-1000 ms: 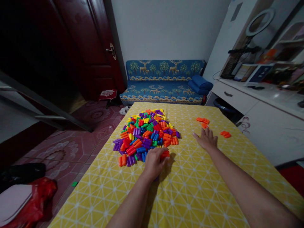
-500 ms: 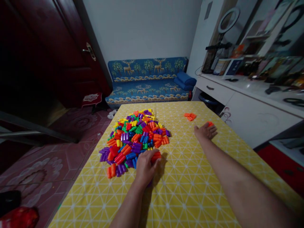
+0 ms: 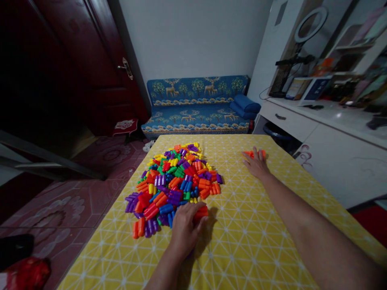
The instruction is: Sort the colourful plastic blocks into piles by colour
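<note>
Tbl: held orange blk approx. crosswise.

The toy blocks look like hard, smooth plastic, glossy enough to carry small bright highlights. Under them, the tablecloth reads as matt, smooth cloth with a printed line pattern. The sofa cover is soft, dull fabric, the blue roll plain matt cloth. The door looks like polished wood, its handle shiny metal. The dresser top is smooth and glossy, the wall flat matt; the red bag resembles crinkled, shiny plastic.
</note>
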The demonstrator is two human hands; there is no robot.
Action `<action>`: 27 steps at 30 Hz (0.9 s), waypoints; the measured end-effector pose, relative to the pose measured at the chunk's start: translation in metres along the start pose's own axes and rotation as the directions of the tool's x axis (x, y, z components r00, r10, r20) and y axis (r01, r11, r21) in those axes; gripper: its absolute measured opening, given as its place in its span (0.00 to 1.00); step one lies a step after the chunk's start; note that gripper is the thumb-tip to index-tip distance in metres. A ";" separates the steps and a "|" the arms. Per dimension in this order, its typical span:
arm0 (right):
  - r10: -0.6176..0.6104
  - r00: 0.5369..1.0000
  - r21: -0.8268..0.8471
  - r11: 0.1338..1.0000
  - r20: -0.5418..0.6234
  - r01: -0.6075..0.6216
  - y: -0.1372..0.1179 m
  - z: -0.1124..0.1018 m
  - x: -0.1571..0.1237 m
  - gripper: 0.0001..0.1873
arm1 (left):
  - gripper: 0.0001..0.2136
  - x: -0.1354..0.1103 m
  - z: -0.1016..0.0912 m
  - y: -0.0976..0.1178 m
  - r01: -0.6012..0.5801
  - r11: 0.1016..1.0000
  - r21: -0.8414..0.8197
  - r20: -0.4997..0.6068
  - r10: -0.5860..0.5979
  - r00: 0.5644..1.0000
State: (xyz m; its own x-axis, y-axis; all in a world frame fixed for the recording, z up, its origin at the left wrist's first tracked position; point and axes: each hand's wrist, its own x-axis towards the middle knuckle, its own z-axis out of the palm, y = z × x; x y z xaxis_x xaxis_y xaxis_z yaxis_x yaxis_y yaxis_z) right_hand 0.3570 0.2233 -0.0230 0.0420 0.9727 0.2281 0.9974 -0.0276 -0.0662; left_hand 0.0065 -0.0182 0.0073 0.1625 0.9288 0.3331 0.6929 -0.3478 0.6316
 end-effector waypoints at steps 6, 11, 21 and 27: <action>0.090 0.992 0.000 0.996 -0.092 -0.090 0.011 0.009 0.007 0.25 | 0.14 0.000 0.000 0.001 0.013 1.000 0.003 0.002 -0.013 1.000; 0.308 0.939 0.080 0.951 -0.151 -0.299 0.010 0.011 -0.002 0.26 | 0.13 -0.001 -0.001 0.002 0.033 0.999 -0.007 0.009 -0.033 0.999; 0.362 0.930 0.070 0.931 -0.069 -0.357 -0.009 -0.006 -0.033 0.37 | 0.14 -0.001 0.001 0.000 0.008 1.000 -0.015 -0.011 -0.009 1.000; 0.293 0.956 0.057 0.954 0.013 -0.293 -0.049 -0.016 -0.094 0.40 | 0.17 -0.001 0.003 -0.003 -0.020 1.000 -0.008 -0.027 0.020 0.999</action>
State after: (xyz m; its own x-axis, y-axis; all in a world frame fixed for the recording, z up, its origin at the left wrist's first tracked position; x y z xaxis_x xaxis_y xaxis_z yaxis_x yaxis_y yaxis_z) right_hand 0.3053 0.1299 -0.0258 0.3314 0.9250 0.1861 0.9364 -0.2982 -0.1852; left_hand 0.0058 -0.0176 0.0028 0.1572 0.9178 0.3646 0.6839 -0.3675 0.6303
